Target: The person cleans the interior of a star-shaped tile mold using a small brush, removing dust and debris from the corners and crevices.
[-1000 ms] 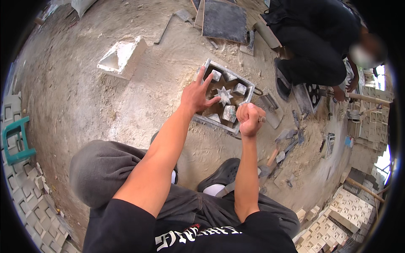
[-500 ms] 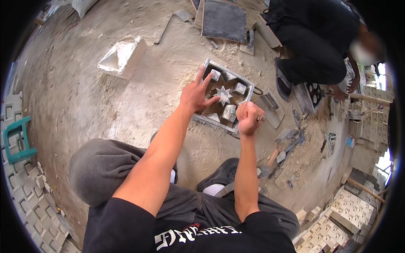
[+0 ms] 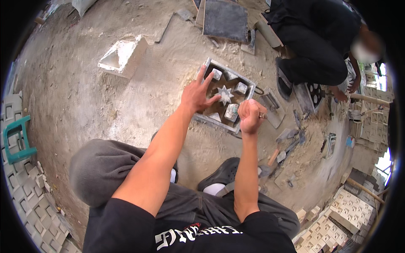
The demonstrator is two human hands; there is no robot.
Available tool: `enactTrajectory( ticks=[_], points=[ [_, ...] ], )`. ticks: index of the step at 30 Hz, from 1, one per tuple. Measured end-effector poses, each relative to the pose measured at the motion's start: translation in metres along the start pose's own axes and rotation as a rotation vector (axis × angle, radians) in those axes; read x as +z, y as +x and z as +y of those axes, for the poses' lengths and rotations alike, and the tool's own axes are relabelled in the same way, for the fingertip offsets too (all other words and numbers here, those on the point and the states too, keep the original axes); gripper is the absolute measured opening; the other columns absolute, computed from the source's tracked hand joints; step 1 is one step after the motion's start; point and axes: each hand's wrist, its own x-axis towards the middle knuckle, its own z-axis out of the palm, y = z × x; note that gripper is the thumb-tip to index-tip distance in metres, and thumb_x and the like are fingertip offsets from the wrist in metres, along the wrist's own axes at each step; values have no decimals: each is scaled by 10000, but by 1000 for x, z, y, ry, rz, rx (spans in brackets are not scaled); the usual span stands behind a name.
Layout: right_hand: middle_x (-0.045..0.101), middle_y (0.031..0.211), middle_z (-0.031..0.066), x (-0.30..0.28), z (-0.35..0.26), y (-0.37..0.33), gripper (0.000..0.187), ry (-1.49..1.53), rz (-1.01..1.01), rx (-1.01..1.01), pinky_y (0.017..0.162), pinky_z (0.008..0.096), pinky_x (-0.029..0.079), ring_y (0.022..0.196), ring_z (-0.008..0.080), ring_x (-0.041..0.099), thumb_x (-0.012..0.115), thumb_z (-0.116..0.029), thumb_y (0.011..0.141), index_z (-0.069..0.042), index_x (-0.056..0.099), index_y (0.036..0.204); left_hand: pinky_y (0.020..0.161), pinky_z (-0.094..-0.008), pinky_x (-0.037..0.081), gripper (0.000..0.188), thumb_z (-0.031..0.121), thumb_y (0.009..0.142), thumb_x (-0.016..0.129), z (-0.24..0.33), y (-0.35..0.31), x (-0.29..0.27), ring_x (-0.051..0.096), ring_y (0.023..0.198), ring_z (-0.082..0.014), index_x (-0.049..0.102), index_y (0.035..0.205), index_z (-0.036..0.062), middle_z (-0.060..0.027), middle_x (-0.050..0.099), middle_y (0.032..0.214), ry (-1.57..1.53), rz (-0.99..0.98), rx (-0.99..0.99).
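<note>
A grey rectangular metal mould (image 3: 230, 68) lies on the dusty ground ahead of me. Inside it stand an eight-pointed star block (image 3: 225, 95) and several smaller raised blocks around the star, with brown material between them. My left hand (image 3: 197, 93) rests over the mould's left side, fingers spread, one fingertip reaching the far left rim. At the near right corner is my right hand (image 3: 251, 116), curled into a fist with a ring on one finger. Its palm is hidden, so whether it holds anything cannot be seen.
A whitish hollow block (image 3: 134, 59) lies to the left. Dark boards (image 3: 224, 21) lie at the far side. Another person (image 3: 312, 46) crouches at the right near trowels (image 3: 289, 135) and tools. A green stool (image 3: 19, 141) and patterned blocks (image 3: 350, 206) stand at the sides.
My right fist has shifted very slightly at the mould's corner. My left hand keeps its spread pose, and the mould looks the same.
</note>
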Motion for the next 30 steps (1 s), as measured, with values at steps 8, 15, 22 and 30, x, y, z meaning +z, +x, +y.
enactTrajectory(
  ticks=[8, 15, 22, 30],
  points=[
    [349, 497, -19, 25, 12, 5, 463, 237, 471, -141, 416, 276, 255, 422, 85, 304, 493, -180, 974, -83, 339, 548, 844, -451, 531, 583, 443, 925, 541, -8, 3, 7, 581, 1146, -371, 410, 1430, 184, -139, 253, 1562, -3, 15, -32],
    [344, 491, -23, 39, -32, -19, 481, 98, 188, -92, 415, 279, 203, 430, 63, 286, 468, -154, 971, -72, 298, 528, 819, -440, 538, 525, 397, 936, 530, -8, 0, 9, 604, 1110, -360, 429, 1418, 215, -136, 278, 1552, -17, 31, -35],
    [369, 487, -7, 27, 15, -1, 469, 58, 111, -111, 421, 286, 228, 433, 77, 329, 461, -161, 970, -59, 308, 539, 811, -440, 542, 477, 345, 952, 509, -13, -1, 11, 620, 1073, -364, 441, 1406, 217, -115, 296, 1547, -67, 61, -42],
    [365, 475, -13, 38, 3, 9, 470, 77, 281, -8, 414, 271, 232, 421, 72, 308, 459, -174, 964, -75, 339, 520, 778, -468, 540, 482, 342, 951, 483, -15, -3, 16, 652, 943, -380, 423, 1411, 212, -123, 299, 1544, -69, 93, -32]
  ],
)
